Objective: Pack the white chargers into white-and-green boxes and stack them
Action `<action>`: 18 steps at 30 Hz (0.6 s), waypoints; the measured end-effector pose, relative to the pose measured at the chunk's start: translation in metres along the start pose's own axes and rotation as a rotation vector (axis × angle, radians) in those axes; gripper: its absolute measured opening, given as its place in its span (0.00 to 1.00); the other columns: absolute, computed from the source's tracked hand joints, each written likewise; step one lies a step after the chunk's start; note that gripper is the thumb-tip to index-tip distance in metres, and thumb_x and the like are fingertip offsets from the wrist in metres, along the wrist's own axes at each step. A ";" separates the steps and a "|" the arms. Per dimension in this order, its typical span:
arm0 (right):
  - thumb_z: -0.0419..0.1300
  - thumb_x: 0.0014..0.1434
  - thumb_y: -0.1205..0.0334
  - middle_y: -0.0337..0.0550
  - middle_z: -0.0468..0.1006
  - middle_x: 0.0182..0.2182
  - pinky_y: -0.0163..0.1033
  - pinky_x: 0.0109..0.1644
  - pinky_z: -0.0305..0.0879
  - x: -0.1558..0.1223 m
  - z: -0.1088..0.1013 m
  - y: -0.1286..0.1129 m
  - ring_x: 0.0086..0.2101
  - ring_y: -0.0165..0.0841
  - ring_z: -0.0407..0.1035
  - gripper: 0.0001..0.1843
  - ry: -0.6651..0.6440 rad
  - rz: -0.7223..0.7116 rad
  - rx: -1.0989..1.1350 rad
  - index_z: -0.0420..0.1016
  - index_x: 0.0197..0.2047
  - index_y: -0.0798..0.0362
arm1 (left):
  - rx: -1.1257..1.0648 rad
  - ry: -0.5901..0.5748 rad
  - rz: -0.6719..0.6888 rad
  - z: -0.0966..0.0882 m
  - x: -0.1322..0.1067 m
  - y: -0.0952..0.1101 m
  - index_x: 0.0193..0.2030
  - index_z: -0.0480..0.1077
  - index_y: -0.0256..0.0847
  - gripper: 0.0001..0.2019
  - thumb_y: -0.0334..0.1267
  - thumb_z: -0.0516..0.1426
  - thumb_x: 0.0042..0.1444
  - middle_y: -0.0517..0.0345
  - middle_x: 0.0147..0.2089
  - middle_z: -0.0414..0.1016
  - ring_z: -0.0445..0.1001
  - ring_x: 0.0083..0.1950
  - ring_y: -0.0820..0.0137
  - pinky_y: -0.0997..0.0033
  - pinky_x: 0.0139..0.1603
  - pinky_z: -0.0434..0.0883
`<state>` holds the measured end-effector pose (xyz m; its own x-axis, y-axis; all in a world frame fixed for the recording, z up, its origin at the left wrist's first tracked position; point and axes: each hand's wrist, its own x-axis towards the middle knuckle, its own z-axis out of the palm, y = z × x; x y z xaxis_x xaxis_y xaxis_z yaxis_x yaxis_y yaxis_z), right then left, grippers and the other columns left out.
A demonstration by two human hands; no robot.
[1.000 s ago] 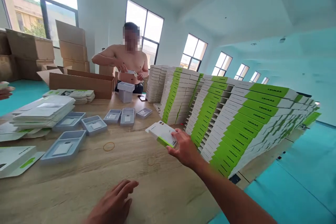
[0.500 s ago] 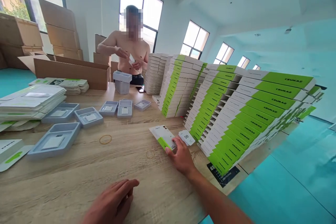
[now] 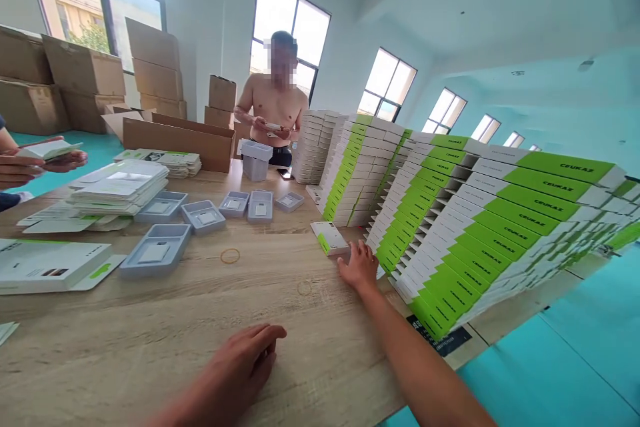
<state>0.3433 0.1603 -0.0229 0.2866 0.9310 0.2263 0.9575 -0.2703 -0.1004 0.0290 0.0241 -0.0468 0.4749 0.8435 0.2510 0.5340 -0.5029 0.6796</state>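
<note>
My right hand (image 3: 359, 265) reaches over the table at the foot of the box stacks, with its fingers spread and bent down. It covers most of a small pile of white cards (image 3: 381, 272), whose edge shows beside the wrist. Just beyond the fingertips lies a flat white and green box (image 3: 330, 239). My left hand (image 3: 253, 360) hovers low over the near part of the table, fingers loosely bent and nothing visible in it.
Tall stacks of white and green boxes (image 3: 465, 233) line the right side. Grey plastic trays (image 3: 156, 250), a rubber band (image 3: 230, 256) and flat cartons (image 3: 117, 187) lie leftward. A person (image 3: 277, 103) stands across the table; another person's hands (image 3: 30, 163) hold a box at far left.
My right hand has let go of the white and green box and shifted right onto the cards. The view has turned left, bringing another person's hands into sight.
</note>
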 end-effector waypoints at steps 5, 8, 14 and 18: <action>0.57 0.64 0.53 0.63 0.70 0.62 0.51 0.61 0.58 -0.003 -0.016 0.051 0.59 0.50 0.66 0.37 -0.094 0.057 -0.028 0.56 0.72 0.58 | 0.009 -0.036 -0.024 -0.001 0.005 0.006 0.54 0.75 0.47 0.16 0.36 0.52 0.64 0.53 0.51 0.82 0.80 0.51 0.63 0.62 0.55 0.74; 0.55 0.66 0.58 0.60 0.74 0.59 0.45 0.61 0.58 -0.011 -0.017 0.054 0.57 0.46 0.69 0.34 -0.131 -0.014 -0.021 0.57 0.72 0.58 | 0.002 -0.007 -0.041 -0.001 0.006 0.008 0.53 0.75 0.47 0.16 0.35 0.51 0.63 0.55 0.43 0.82 0.80 0.45 0.65 0.65 0.51 0.74; 0.55 0.67 0.56 0.54 0.74 0.59 0.41 0.62 0.57 -0.048 -0.011 0.006 0.58 0.43 0.67 0.32 -0.166 -0.255 0.025 0.59 0.72 0.54 | -0.020 -0.018 -0.003 0.001 0.007 0.006 0.53 0.75 0.47 0.17 0.34 0.50 0.63 0.54 0.50 0.82 0.79 0.52 0.63 0.61 0.57 0.72; 0.56 0.66 0.55 0.54 0.74 0.59 0.43 0.62 0.57 -0.037 -0.002 -0.049 0.58 0.44 0.66 0.31 -0.175 -0.322 0.060 0.61 0.70 0.53 | -0.012 -0.020 -0.007 0.004 0.008 0.003 0.53 0.75 0.47 0.16 0.33 0.51 0.63 0.54 0.51 0.82 0.79 0.53 0.62 0.60 0.57 0.73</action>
<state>0.2854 0.1384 -0.0245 -0.0441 0.9953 0.0864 0.9927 0.0534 -0.1086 0.0371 0.0282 -0.0450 0.4851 0.8429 0.2328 0.5292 -0.4949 0.6892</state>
